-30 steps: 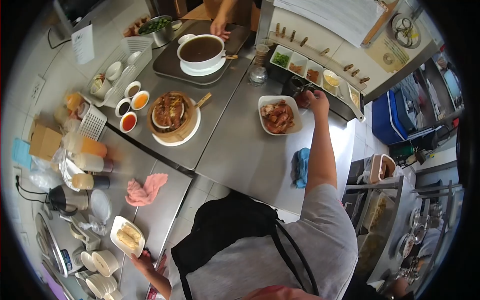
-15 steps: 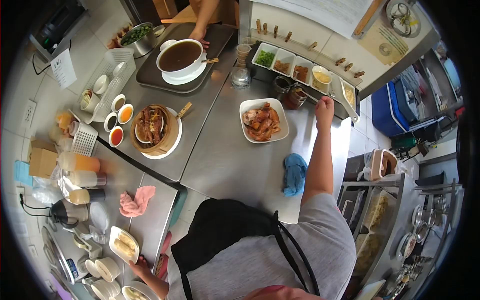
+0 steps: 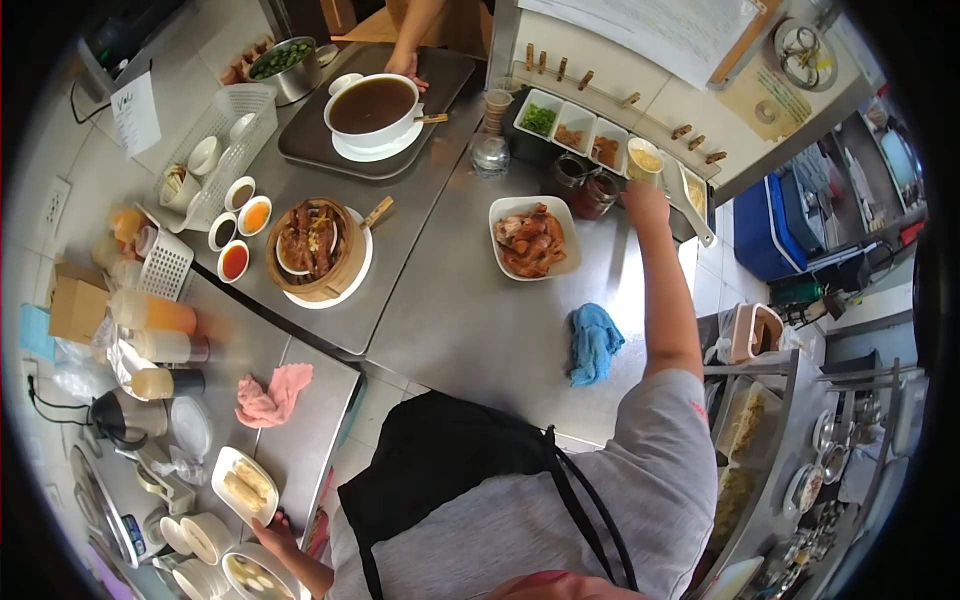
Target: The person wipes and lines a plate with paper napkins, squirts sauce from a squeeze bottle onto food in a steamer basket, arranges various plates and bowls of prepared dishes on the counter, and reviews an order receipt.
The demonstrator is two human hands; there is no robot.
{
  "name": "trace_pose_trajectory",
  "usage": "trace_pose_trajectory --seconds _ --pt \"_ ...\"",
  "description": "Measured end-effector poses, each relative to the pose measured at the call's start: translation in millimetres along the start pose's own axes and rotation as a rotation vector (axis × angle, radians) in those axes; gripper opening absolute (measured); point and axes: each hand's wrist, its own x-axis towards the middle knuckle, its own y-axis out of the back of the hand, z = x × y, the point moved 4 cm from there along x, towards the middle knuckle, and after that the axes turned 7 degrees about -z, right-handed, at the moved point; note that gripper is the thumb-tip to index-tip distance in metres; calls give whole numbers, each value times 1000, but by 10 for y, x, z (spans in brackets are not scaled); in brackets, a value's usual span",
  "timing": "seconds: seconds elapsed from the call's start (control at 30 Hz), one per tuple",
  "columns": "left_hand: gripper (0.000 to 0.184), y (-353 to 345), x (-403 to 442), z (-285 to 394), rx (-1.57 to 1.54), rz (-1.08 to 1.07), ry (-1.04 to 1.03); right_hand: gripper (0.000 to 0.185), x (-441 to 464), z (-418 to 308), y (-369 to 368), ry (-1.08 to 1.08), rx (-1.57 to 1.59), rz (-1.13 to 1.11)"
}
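At the lower left, my left hand (image 3: 272, 535) grips the edge of a white oblong dish (image 3: 228, 500) holding pale rolls (image 3: 245, 488). My right arm reaches across the steel table, and my right hand (image 3: 645, 203) is closed beside a dark red glass jar (image 3: 596, 197) and just below a cup of yellow sauce (image 3: 643, 160). A thin metal utensil handle was in those fingers a moment before; my fist mostly hides it now. Left of the jars stands a white square bowl (image 3: 570, 262) of browned meat pieces (image 3: 531, 242). A crumpled blue cloth (image 3: 595, 345) lies near my right forearm.
Another person's hand (image 3: 405, 66) is at a brown tray (image 3: 455, 85) with a large soup bowl (image 3: 373, 107). A bamboo steamer (image 3: 352, 255), small sauce dishes (image 3: 233, 261) and a pink cloth (image 3: 274, 396) are to the left. White topping containers (image 3: 572, 122) line the back.
My right hand has moved closer to the red jar and the sauce cup, and the utensil handle is less visible. My left hand still grips the dish. The view has shifted slightly.
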Motion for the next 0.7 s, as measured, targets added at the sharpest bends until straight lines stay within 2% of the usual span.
trace_pose_trajectory --seconds 0.03,0.13,0.23,0.33,0.43,0.53,0.63,0.7 --pt "37 7 -1 -11 -1 -8 -7 22 47 -84 48 7 -129 -74" --pt "35 -37 -54 22 12 -6 -27 25 69 -320 151 10 -224 -180" --pt "34 -142 -182 46 21 27 -36 30 19 -275 180 -183 44 -129" --pt "35 -78 -111 26 -4 0 -29 38 279 212 -178 -165 212 -79" --pt "36 17 -33 -18 -13 -26 -5 43 377 655 -395 -200 193 -88" --pt "37 36 -11 -21 -3 27 24 51 -11 588 -119 -203 321 -53" --pt "38 -24 -67 7 1 30 19 54 -118 655 -182 -219 389 -4" --pt "38 -53 -87 27 3 12 10 51 -151 697 -193 -243 346 -39"
